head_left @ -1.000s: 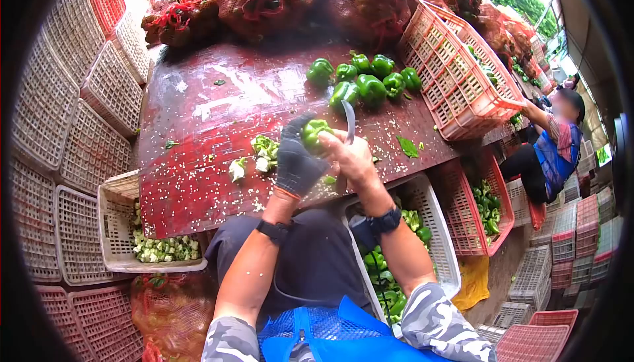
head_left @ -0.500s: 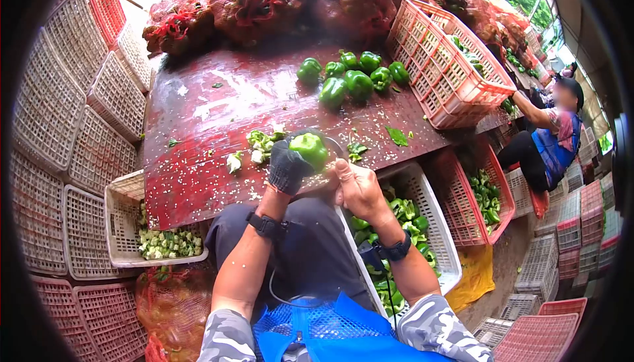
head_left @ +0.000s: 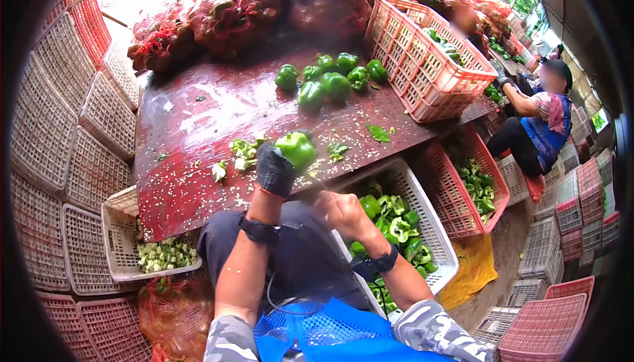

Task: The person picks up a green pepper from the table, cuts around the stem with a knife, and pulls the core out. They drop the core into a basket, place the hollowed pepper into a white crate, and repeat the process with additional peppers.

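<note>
Okay, left hand [head_left: 276,169] fingers wrap the green pepper [head_left: 296,151], held over the table's [head_left: 244,98] near edge; right hand [head_left: 345,214] clenched, apparently on a knife [head_left: 317,180], too blurred to confirm. Best: firm grip, gloved fingertips clear of the blade. Pepper's long axis seems slanted to that edge; can't tell which way the stem points.

Green pepper [head_left: 297,152] in the left hand [head_left: 275,169]; thin knife [head_left: 317,180] at the right hand [head_left: 347,215].
Pepper: bright green, glossy, lobed, plump; held raised over the near part of the surface [head_left: 261,114]; fingers wrap its left and lower-left side, right side exposed; upper right edge blurred, underside not visible, so any cut there cannot be told; knife: narrow pale sliver, blurred, slanting between pepper and closed right fist; handle hidden in the grip; contact with pepper unclear.
</note>
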A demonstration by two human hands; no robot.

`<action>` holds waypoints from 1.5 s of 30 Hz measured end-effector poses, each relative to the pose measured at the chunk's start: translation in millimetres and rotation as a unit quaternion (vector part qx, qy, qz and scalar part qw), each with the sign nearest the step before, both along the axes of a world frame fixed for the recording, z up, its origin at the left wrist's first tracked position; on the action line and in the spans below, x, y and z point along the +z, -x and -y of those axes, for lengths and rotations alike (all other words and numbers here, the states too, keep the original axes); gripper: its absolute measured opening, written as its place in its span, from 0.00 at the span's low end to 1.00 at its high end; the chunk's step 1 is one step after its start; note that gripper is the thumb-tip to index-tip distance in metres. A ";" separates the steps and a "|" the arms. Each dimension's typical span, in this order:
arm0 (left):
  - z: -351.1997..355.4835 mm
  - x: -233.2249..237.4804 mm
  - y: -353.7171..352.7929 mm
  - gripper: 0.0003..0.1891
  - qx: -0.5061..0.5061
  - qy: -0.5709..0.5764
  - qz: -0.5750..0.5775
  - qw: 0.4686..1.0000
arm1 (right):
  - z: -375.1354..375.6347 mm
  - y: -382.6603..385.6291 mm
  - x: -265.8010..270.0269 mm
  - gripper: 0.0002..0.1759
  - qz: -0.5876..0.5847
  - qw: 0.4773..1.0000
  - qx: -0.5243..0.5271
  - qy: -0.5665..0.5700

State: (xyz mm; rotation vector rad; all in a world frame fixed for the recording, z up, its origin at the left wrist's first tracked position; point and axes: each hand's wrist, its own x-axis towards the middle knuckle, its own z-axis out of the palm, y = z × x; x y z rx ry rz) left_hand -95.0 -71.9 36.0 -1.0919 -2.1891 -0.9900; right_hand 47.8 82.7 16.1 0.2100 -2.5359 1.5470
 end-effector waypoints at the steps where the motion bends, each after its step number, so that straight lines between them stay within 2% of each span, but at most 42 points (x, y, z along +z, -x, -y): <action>1: 6.1 1.2 2.3 0.04 0.001 0.044 -0.018 0.999 | -4.8 -4.0 1.2 0.27 0.014 1.000 -0.009 0.023; 2: 14.2 -54.0 17.1 0.12 -0.084 -0.126 0.259 0.954 | -8.4 -3.4 5.9 0.26 0.035 0.997 -0.034 0.060; 3: 19.6 -44.4 9.6 0.17 -0.079 -0.086 0.260 0.958 | -13.2 -2.1 11.2 0.25 0.053 0.992 -0.067 0.097; 4: 19.3 -56.0 8.7 0.14 -0.074 -0.093 0.266 0.957 | -9.0 3.1 8.5 0.21 -0.029 0.975 -0.089 0.204; 5: 21.3 -28.1 -5.5 0.13 -0.096 -0.043 0.147 0.984 | -19.7 11.5 10.9 0.19 -0.037 0.992 -0.076 0.099; 6: -1.9 12.3 -18.1 0.12 -0.145 -0.008 0.012 0.989 | -9.5 33.8 -0.5 0.21 -0.045 0.965 -0.045 0.253; 7: -9.0 17.1 -25.4 0.11 -0.126 -0.010 0.068 0.990 | -6.9 26.5 26.3 0.25 0.022 0.975 -0.047 0.215; 8: -6.4 12.8 -21.1 0.11 -0.113 0.014 -0.019 0.993 | 1.5 31.8 16.1 0.27 -0.075 0.984 -0.092 0.136; 9: 0.5 -30.4 -0.7 0.13 -0.105 0.020 -0.020 0.994 | 3.0 36.6 9.8 0.28 -0.054 0.974 -0.049 0.214; 10: -6.1 -30.1 -7.1 0.15 -0.133 -0.136 0.154 0.969 | 5.5 28.2 23.6 0.29 -0.003 0.962 -0.047 0.268; 11: -11.5 -29.0 -13.3 0.18 -0.153 -0.282 0.323 0.891 | 9.7 20.2 37.6 0.29 0.050 0.945 -0.041 0.321; 12: -9.1 -48.7 -4.2 0.22 -0.137 -0.295 0.343 0.881 | 9.5 20.5 30.7 0.29 0.046 0.945 -0.046 0.320; 13: -9.2 -43.2 -9.2 0.19 -0.104 -0.322 0.394 0.854 | 11.1 24.9 20.5 0.29 -0.007 0.938 -0.034 0.346; 14: -5.9 -45.1 -9.4 0.20 -0.084 -0.284 0.376 0.878 | 9.7 28.1 10.6 0.30 -0.060 0.927 -0.021 0.370; 15: -3.2 -43.3 -10.1 0.22 -0.062 -0.246 0.356 0.900 | 6.2 28.7 7.9 0.30 -0.064 0.927 -0.025 0.369; 19: -16.1 -30.1 -32.2 0.20 -0.092 -0.268 0.397 0.873 | -0.9 25.3 11.1 0.32 -0.051 0.927 -0.026 0.371; 22: -33.7 -14.2 -60.1 0.22 -0.114 -0.334 0.447 0.822 | -2.6 20.9 19.2 0.29 -0.103 0.965 -0.094 0.221; 23: -36.5 -24.4 -60.7 0.22 -0.115 -0.334 0.447 0.822 | -2.5 20.8 17.7 0.29 -0.103 0.965 -0.094 0.221; 25: -41.8 -45.5 -63.6 0.22 -0.044 -0.338 0.393 0.854 | -2.7 20.4 13.3 0.29 -0.050 0.975 -0.094 0.196; 31: -38.6 -33.9 -69.5 0.20 0.002 -0.280 0.396 0.875 | -4.1 20.5 0.9 0.26 -0.036 0.973 -0.075 0.214; 33: -40.0 -30.2 -70.4 0.19 -0.053 -0.326 0.416 0.847 | -3.7 21.5 -3.1 0.23 -0.051 0.968 -0.079 0.232; 38: -34.0 -56.6 -49.2 0.16 -0.059 -0.316 0.422 0.848 | -4.5 17.0 2.0 0.20 -0.108 0.965 -0.092 0.222; 40: -31.6 -43.7 -51.3 0.15 -0.062 -0.309 0.425 0.849 | -7.0 15.8 -0.4 0.18 -0.130 0.963 -0.092 0.217; 42: -23.1 -25.9 -51.7 0.13 -0.060 -0.177 0.448 0.874 | -10.7 15.5 -3.8 0.15 -0.054 0.944 -0.081 0.316; 45: -27.6 -17.0 -57.7 0.10 -0.087 -0.237 0.446 0.859 | -12.8 11.1 4.5 0.12 -0.092 0.955 -0.091 0.268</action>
